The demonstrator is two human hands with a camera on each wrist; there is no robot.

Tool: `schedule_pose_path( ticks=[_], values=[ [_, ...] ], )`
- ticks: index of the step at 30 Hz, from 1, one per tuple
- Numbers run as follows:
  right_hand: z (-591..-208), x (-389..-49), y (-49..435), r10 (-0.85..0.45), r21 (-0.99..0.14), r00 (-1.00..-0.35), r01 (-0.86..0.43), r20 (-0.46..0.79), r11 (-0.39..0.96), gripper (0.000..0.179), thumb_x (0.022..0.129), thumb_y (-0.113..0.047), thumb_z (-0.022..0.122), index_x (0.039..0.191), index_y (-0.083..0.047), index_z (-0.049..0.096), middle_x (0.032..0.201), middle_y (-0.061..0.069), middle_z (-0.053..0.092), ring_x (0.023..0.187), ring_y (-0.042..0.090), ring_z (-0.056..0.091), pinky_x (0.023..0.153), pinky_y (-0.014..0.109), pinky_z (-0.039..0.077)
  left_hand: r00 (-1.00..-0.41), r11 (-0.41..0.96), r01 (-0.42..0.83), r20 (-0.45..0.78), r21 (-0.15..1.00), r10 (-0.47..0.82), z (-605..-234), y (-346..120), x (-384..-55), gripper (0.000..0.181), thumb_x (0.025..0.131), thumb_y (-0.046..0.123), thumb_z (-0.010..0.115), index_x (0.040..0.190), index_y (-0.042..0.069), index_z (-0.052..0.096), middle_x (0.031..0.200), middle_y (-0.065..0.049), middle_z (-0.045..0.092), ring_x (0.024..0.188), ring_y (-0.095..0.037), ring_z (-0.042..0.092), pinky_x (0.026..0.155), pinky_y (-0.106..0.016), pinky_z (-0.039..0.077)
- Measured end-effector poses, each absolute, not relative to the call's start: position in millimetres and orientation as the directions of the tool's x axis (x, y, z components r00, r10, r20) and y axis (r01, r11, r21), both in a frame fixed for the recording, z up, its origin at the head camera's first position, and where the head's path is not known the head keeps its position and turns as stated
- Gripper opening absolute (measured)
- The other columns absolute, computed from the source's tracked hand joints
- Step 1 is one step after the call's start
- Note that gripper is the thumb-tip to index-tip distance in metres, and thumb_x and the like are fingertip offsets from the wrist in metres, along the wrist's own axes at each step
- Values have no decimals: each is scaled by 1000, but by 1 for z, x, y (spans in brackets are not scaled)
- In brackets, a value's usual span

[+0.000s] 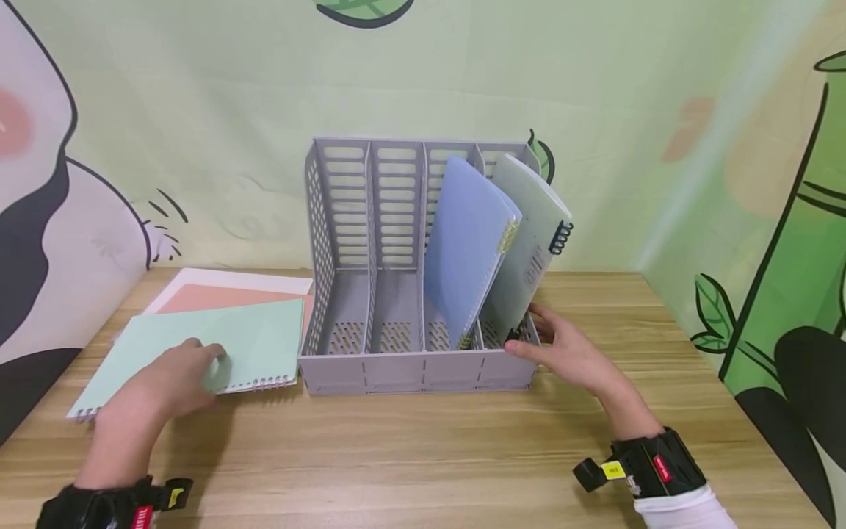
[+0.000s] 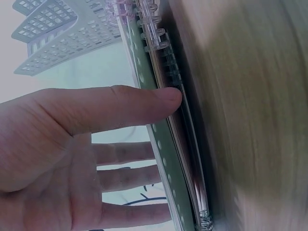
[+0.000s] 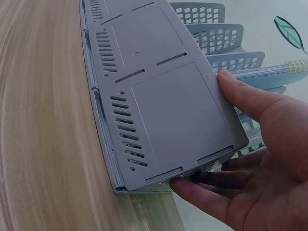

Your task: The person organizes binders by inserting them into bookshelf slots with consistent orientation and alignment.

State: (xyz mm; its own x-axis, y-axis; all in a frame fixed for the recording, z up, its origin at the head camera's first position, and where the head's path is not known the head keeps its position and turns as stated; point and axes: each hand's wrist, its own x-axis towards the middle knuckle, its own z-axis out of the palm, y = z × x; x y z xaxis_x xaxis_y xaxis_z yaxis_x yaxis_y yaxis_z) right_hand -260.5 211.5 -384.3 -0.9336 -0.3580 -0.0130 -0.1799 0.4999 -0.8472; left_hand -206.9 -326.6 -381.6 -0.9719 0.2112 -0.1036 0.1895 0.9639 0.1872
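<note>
My left hand [image 1: 168, 375] is at the front edge of a mint-green spiral notebook [image 1: 225, 334], which lies on top of a stack. In the left wrist view its fingers are nearly straight along the cover, and the thumb [image 2: 168, 101] lies across the stacked edges near the spiral binding [image 2: 153, 24]. At the front right corner of a grey file rack [image 1: 396, 373], my right hand [image 1: 568, 349] grips with its thumb on the front rim and fingers against the side. A blue notebook [image 1: 465, 242] and a grey-green spiral notebook [image 1: 522, 242] lean upright in the two right-hand compartments.
An orange notebook [image 1: 218, 296] and a white one [image 1: 251, 281] show beneath the mint-green notebook, left of the rack. The wooden table [image 1: 396, 455] backs onto a printed green cloth [image 1: 231, 110]. The two left compartments of the rack show their slotted floor.
</note>
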Motion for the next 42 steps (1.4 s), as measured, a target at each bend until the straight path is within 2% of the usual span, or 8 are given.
schedule_pose_path(
  ticks=[6, 15, 23, 28, 31, 42],
  values=[
    [-384, -261, 212, -351, -839, -936, -175, -20, 515, 96, 95, -33, 75, 160, 7, 17, 148, 36, 44, 137, 47, 45, 105, 58, 46, -978, 975, 143, -129, 172, 166, -377, -324, -207, 56, 71, 3, 82, 119, -16, 62, 103, -30, 57, 85, -36, 55, 73, -54, 53],
    [-384, -260, 212, -355, -841, -935, -181, -15, 510, 96, 95, -33, 75, 160, 6, 17, 148, 36, 44, 136, 48, 45, 104, 59, 46, -979, 978, 146, -119, 149, 165, -376, -324, -205, 51, 72, 6, 83, 116, -14, 66, 105, -30, 62, 90, -37, 58, 82, -59, 53],
    [-385, -259, 213, -352, -844, -936, -178, -14, 506, 95, 95, -33, 75, 161, 5, 17, 148, 35, 44, 136, 48, 45, 105, 59, 45, -982, 975, 107, -131, 193, 133, -372, -322, -205, 46, 76, 8, 80, 117, -9, 69, 116, -34, 63, 93, -39, 57, 81, -62, 52],
    [-385, -259, 213, -351, -845, -936, -176, -15, 506, 95, 95, -32, 75, 161, 4, 17, 148, 35, 44, 136, 48, 45, 105, 59, 45, -984, 971, 86, -136, 221, 118, -369, -320, -204, 41, 77, 6, 78, 116, -7, 71, 109, -29, 65, 83, -34, 54, 68, -50, 49],
    [-386, -259, 212, -350, -844, -937, -177, -14, 506, 95, 95, -32, 75, 161, 4, 17, 148, 35, 44, 136, 48, 45, 105, 59, 45, -984, 972, 75, -141, 224, 108, -367, -318, -203, 38, 78, 6, 77, 114, -6, 71, 105, -26, 65, 81, -34, 53, 65, -46, 46],
    [-386, -259, 212, -344, -845, -939, -176, -10, 506, 95, 95, -32, 76, 161, 4, 17, 148, 34, 45, 136, 47, 46, 104, 58, 46, -982, 967, 122, -112, 224, 150, -367, -320, -204, 33, 76, 4, 76, 107, -5, 71, 100, -23, 65, 82, -34, 54, 73, -50, 49]
  ],
)
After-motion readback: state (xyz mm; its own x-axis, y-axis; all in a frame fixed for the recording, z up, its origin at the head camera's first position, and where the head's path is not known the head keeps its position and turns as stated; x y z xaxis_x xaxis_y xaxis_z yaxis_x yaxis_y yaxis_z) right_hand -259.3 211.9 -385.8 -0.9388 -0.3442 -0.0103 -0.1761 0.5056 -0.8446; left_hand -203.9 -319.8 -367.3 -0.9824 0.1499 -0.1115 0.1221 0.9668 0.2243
